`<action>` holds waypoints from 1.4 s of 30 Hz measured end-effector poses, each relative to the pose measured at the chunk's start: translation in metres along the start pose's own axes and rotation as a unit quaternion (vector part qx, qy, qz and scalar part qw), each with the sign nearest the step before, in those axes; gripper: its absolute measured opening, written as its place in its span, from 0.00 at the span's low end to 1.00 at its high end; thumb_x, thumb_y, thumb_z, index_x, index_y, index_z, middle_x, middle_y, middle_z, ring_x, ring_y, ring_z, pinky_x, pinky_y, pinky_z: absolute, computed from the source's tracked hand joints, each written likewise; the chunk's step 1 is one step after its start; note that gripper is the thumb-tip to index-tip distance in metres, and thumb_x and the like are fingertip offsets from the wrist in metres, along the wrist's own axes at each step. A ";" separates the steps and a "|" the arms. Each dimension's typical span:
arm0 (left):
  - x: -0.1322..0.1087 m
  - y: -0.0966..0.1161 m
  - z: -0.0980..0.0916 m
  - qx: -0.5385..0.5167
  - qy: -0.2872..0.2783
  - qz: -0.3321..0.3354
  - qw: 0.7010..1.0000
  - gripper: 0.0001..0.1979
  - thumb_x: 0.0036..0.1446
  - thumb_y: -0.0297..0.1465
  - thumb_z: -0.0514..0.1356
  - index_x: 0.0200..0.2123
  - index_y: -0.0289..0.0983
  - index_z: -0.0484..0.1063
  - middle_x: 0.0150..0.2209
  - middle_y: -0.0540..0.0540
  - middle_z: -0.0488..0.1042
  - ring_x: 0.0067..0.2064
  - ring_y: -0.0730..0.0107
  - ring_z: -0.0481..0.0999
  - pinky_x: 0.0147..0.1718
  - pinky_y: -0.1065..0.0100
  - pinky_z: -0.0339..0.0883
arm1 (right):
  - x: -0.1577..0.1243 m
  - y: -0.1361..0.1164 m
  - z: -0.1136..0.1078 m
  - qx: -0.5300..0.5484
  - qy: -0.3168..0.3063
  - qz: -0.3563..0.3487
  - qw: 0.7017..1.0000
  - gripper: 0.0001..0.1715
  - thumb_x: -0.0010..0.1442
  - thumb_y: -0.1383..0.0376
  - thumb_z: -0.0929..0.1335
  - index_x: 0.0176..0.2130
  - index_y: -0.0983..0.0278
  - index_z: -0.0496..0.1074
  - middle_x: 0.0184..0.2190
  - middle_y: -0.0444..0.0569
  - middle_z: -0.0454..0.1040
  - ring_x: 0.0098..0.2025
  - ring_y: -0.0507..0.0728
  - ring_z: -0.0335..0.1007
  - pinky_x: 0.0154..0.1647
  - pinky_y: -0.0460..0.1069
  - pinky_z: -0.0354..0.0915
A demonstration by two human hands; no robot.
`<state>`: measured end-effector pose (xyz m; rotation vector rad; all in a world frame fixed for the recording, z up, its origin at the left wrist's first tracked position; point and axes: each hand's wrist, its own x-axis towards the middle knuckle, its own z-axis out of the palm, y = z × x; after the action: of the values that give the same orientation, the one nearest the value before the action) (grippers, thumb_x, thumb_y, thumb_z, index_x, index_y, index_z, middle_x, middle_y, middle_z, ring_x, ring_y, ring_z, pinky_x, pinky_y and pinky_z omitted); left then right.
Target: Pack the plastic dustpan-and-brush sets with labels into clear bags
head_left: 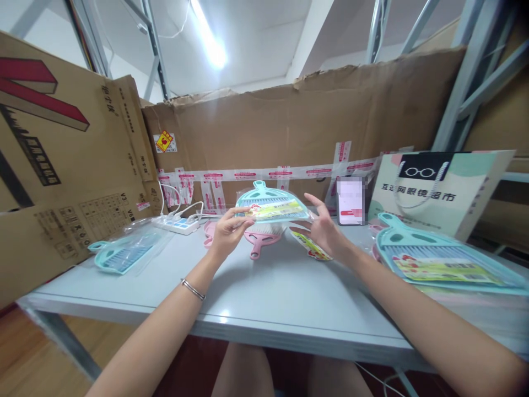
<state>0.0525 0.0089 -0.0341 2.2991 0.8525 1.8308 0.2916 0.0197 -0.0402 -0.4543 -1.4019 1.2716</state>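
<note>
My left hand (231,234) pinches the left side of a teal dustpan and brush set (270,204), which is held up above the table in clear plastic with a yellow-green label card across it. At the set's right end is my right hand (328,231), its index finger stretched out and its fingers apart, close against the plastic edge. Below the set, a pink brush (261,238) lies on the table with its handle toward me. Another yellow label card (311,246) rests under my right hand.
A bagged teal dustpan (124,253) lies at the left, and a stack of bagged dustpans (442,256) at the right. Behind stand a power strip (177,223), a phone (351,201), a paper bag (433,190) and a large cardboard sheet (264,127). The white table (256,300) has a metal-edged front.
</note>
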 end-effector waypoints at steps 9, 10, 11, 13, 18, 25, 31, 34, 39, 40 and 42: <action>-0.001 0.013 0.009 0.096 0.023 0.091 0.991 0.04 0.52 0.28 0.60 0.28 0.37 0.74 0.36 0.45 0.73 0.38 0.70 0.74 0.40 0.65 0.69 | 0.006 0.016 0.001 -0.172 0.181 -0.082 0.965 0.20 0.46 0.54 0.71 0.21 0.62 0.59 0.20 0.40 0.64 0.24 0.49 0.64 0.30 0.47 0.65; -0.002 0.014 0.011 0.101 0.032 0.091 0.990 0.03 0.52 0.28 0.60 0.29 0.38 0.74 0.36 0.45 0.72 0.39 0.70 0.73 0.40 0.65 0.68 | 0.006 0.015 0.001 -0.174 0.188 -0.089 0.963 0.19 0.45 0.55 0.71 0.22 0.62 0.60 0.21 0.40 0.65 0.24 0.49 0.64 0.28 0.47 0.65; -0.002 0.014 0.012 0.102 0.042 0.083 0.990 0.03 0.52 0.28 0.60 0.31 0.38 0.74 0.37 0.45 0.71 0.40 0.70 0.72 0.41 0.65 0.68 | 0.006 0.015 0.002 -0.170 0.193 -0.099 0.961 0.18 0.45 0.56 0.71 0.24 0.62 0.60 0.23 0.41 0.66 0.24 0.50 0.64 0.27 0.47 0.65; -0.003 0.011 0.015 0.083 0.064 0.032 0.994 0.10 0.51 0.29 0.61 0.40 0.39 0.71 0.43 0.43 0.68 0.45 0.68 0.70 0.41 0.65 0.68 | 0.006 0.014 0.004 -0.146 0.190 -0.124 0.963 0.20 0.44 0.58 0.72 0.30 0.60 0.59 0.27 0.41 0.67 0.28 0.51 0.67 0.27 0.47 0.66; -0.005 -0.006 0.015 -0.087 0.016 -0.273 0.958 0.29 0.45 0.29 0.64 0.52 0.38 0.59 0.50 0.39 0.66 0.45 0.65 0.71 0.38 0.65 0.68 | 0.008 0.021 0.000 -0.102 0.127 -0.091 0.982 0.41 0.42 0.64 0.71 0.49 0.54 0.48 0.34 0.41 0.67 0.38 0.53 0.69 0.39 0.51 0.67; -0.003 -0.004 0.013 -0.160 -0.068 -0.378 0.909 0.23 0.35 0.25 0.65 0.40 0.33 0.66 0.40 0.43 0.72 0.43 0.63 0.71 0.40 0.64 0.64 | 0.015 0.037 -0.019 -0.138 0.094 0.043 0.985 0.25 0.33 0.71 0.66 0.37 0.60 0.63 0.34 0.44 0.71 0.39 0.57 0.67 0.43 0.53 0.63; -0.002 0.007 0.015 -0.160 -0.120 -0.377 0.904 0.19 0.36 0.23 0.61 0.37 0.32 0.68 0.37 0.44 0.74 0.39 0.65 0.72 0.33 0.68 0.64 | 0.016 0.039 -0.022 -0.181 0.103 0.054 0.977 0.18 0.33 0.70 0.61 0.30 0.61 0.66 0.27 0.42 0.72 0.33 0.57 0.67 0.37 0.51 0.63; -0.002 0.006 0.014 -0.165 -0.116 -0.391 0.898 0.18 0.35 0.21 0.59 0.35 0.33 0.69 0.37 0.44 0.74 0.38 0.65 0.72 0.29 0.71 0.64 | 0.014 0.036 -0.019 -0.187 0.096 0.065 0.976 0.18 0.34 0.70 0.62 0.31 0.62 0.66 0.28 0.43 0.73 0.34 0.57 0.68 0.37 0.51 0.64; -0.003 0.005 0.014 -0.218 -0.112 -0.430 0.869 0.19 0.35 0.21 0.60 0.37 0.33 0.69 0.39 0.43 0.74 0.39 0.64 0.74 0.29 0.70 0.66 | 0.007 0.029 -0.010 -0.252 0.117 0.034 0.960 0.28 0.40 0.63 0.69 0.42 0.60 0.58 0.43 0.49 0.69 0.45 0.59 0.67 0.45 0.53 0.64; -0.003 0.005 0.014 -0.223 -0.115 -0.436 0.864 0.20 0.35 0.22 0.60 0.37 0.34 0.69 0.39 0.43 0.74 0.39 0.64 0.74 0.29 0.70 0.66 | 0.006 0.028 -0.008 -0.274 0.115 0.027 0.954 0.35 0.38 0.61 0.71 0.44 0.60 0.55 0.47 0.52 0.67 0.48 0.60 0.65 0.47 0.54 0.63; -0.004 0.006 0.014 -0.227 -0.119 -0.444 0.859 0.19 0.35 0.22 0.61 0.37 0.34 0.69 0.39 0.43 0.74 0.39 0.64 0.74 0.30 0.70 0.66 | 0.004 0.027 -0.004 -0.325 0.118 0.017 0.938 0.48 0.32 0.58 0.75 0.48 0.61 0.50 0.51 0.58 0.62 0.51 0.62 0.63 0.50 0.56 0.61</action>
<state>0.0672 0.0064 -0.0392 1.4084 1.0427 1.1325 0.2839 0.0337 -0.0626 -1.0456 -1.5895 0.7178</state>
